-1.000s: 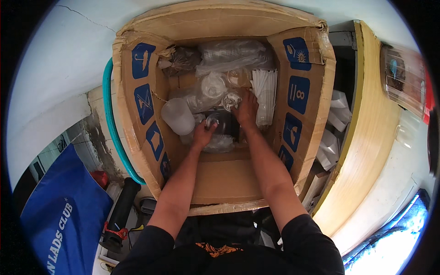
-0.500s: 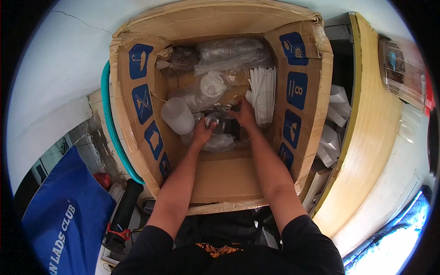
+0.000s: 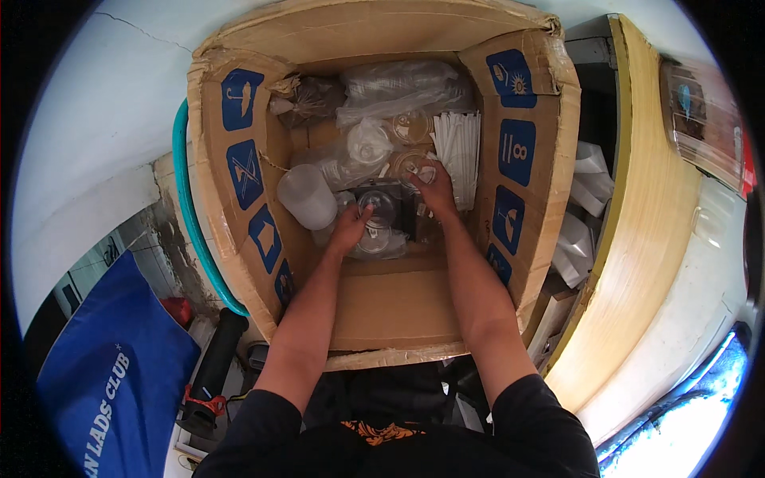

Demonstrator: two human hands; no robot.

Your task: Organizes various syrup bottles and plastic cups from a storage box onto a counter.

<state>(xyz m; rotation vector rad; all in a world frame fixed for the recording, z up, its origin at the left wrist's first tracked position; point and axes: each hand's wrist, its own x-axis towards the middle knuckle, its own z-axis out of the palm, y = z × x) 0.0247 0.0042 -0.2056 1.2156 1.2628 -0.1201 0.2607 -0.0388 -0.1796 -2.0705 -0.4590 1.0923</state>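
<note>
Both arms reach down into a large cardboard box (image 3: 390, 307). My left hand (image 3: 348, 229) is closed on the edge of a clear plastic dome lid (image 3: 380, 209), near the box's middle. Farther right, my right hand (image 3: 436, 191) pinches a clear round plastic lid (image 3: 412, 165), beside a bundle of white wrapped straws (image 3: 457, 155). To the left of my left hand a frosted plastic tub (image 3: 307, 197) leans over. Another clear lid (image 3: 411, 126) lies just beyond my right hand. Clear bagged plastic lids (image 3: 368, 142) rest between the tub and that lid.
Stacked clear cups in plastic (image 3: 402, 86) and a knotted bag of brown contents (image 3: 316, 99) lie along the box's far side. A teal hose (image 3: 182, 183) curves past the left wall. On the right stand white containers (image 3: 572, 247) and a wooden panel (image 3: 637, 223).
My right hand has moved slightly up and right with the lid, baring a dark flat item below. My left hand has shifted slightly, and its dome lid now shows more fully.
</note>
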